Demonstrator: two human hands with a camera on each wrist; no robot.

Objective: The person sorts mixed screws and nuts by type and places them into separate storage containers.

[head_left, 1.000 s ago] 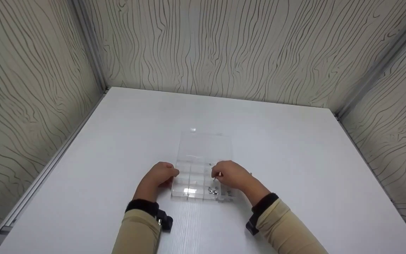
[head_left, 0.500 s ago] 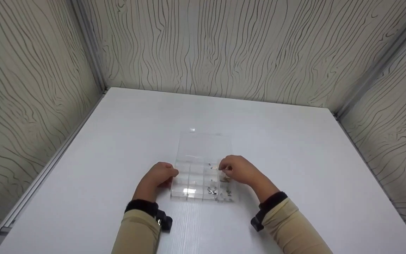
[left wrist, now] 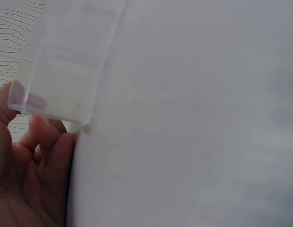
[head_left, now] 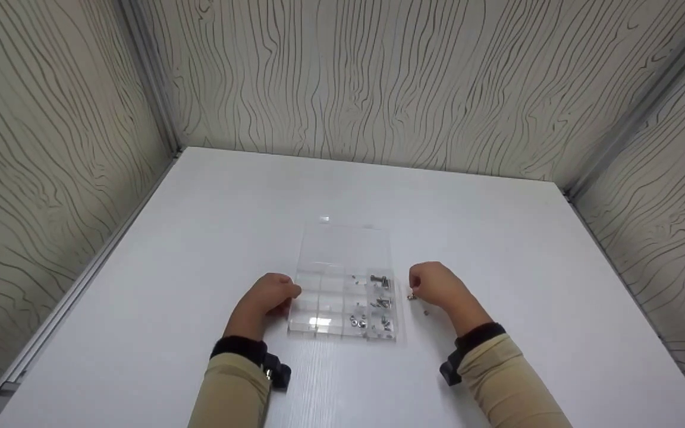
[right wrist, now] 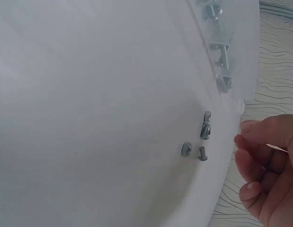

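A clear plastic compartment box [head_left: 342, 300], lid folded open, is steadied at its left edge by the left hand [head_left: 268, 295], fingers curled against its wall. The right hand [head_left: 434, 285] is held just right of the box, fingers loosely curled, over small grey metal screws [right wrist: 200, 139] lying on the white table [head_left: 497, 249]; whether one is pinched cannot be told.

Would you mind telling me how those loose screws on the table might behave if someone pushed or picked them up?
The screws look tiny and metallic, so probably light, stiff and fiddly to pinch. Their round shanks would likely roll or skitter on the smooth table. Lying beside the right hand, they might scatter if brushed.
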